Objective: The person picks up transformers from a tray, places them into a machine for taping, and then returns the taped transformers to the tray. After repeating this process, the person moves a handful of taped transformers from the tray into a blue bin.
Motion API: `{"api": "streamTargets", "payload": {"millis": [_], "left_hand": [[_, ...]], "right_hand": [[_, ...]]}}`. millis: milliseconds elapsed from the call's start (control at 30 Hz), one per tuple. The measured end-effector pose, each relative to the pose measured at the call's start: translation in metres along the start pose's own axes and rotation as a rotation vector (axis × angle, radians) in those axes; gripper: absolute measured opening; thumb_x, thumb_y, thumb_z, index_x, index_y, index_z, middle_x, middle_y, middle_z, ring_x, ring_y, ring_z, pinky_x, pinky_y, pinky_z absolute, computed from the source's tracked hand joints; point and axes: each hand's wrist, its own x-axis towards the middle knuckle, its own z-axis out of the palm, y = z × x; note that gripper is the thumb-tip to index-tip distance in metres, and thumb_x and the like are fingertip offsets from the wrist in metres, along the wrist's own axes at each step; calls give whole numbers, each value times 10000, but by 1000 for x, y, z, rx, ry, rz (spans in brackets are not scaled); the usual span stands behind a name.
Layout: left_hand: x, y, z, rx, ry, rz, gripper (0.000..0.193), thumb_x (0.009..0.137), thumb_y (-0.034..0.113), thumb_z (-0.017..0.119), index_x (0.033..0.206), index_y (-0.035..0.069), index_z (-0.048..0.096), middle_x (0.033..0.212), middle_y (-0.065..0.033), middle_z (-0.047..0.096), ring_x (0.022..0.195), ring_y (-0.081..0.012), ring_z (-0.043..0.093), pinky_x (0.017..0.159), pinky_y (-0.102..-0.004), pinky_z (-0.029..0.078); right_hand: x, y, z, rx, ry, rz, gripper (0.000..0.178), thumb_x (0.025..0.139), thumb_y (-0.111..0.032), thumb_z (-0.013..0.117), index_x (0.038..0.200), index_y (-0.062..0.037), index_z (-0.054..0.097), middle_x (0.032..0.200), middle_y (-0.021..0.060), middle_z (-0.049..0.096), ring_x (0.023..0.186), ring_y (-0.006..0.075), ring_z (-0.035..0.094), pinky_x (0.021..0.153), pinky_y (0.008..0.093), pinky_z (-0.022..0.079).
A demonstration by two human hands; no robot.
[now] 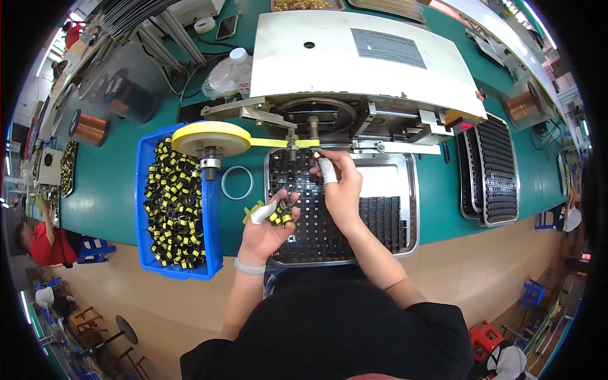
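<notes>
My left hand (256, 239), palm up with a white-wrapped thumb, is closed around several small coils (280, 218) with black bodies and yellow tape. With thumb and fingers pinched, my right hand (343, 190) holds a small dark coil (316, 154) at the spindle of the winding machine (304, 76); my fingers partly hide it. A yellow tape strip (269, 142) runs from the tape roll (212, 139) to that spot. Beneath my hands lies a metal tray (415, 202) with rows of black coil parts (380, 221), some under my right forearm.
To the left stands a blue bin (214, 231) heaped with yellow-taped coils. A white ring (237, 182) lies between bin and tray. Stacked trays (497, 171) are at the right. Behind are a bottle (239, 66), a phone (227, 26) and copper wire spools (88, 128).
</notes>
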Motion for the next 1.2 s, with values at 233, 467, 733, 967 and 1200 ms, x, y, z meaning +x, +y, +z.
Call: {"api": "streamTargets", "payload": {"millis": [233,467,733,967,1200], "left_hand": [[-20,7,0,-38,28,94,325,980,184,483,1260,36,559,1248,-143,536,1084,-284,545,835,-383,533],[-7,17,-8,-175,-34,-51,253,985,247,483,1126,95,627,1031,-56,531,985,-209,524,795,-338,502],[21,19,3,-54,56,12,362,1006,270,439,1251,38,571,1347,-111,518,1113,-271,540,831,-374,523],[86,16,28,104,103,4,418,980,282,493,1275,-12,528,1277,-158,552,1125,-299,554,857,-402,511],[108,5,39,198,119,-31,386,979,320,484,1251,49,524,1171,-103,559,999,-252,533,743,-318,457]], "right_hand": [[3,5,6,0,32,-20,89,929,35,563,1013,44,590,940,118,689,809,150,679,735,246,527],[14,8,-10,-442,-161,-43,264,867,-23,659,1113,26,580,934,133,673,794,199,665,703,309,515],[35,49,-49,-778,-276,103,412,849,-135,666,1225,-8,556,918,190,644,828,322,629,783,390,494],[41,67,-42,-796,-356,78,470,793,-37,600,1251,-11,495,928,226,647,859,363,640,778,410,491],[37,53,-52,-834,-233,169,302,800,-56,561,1075,66,588,1017,289,640,981,448,615,851,455,479]]}}
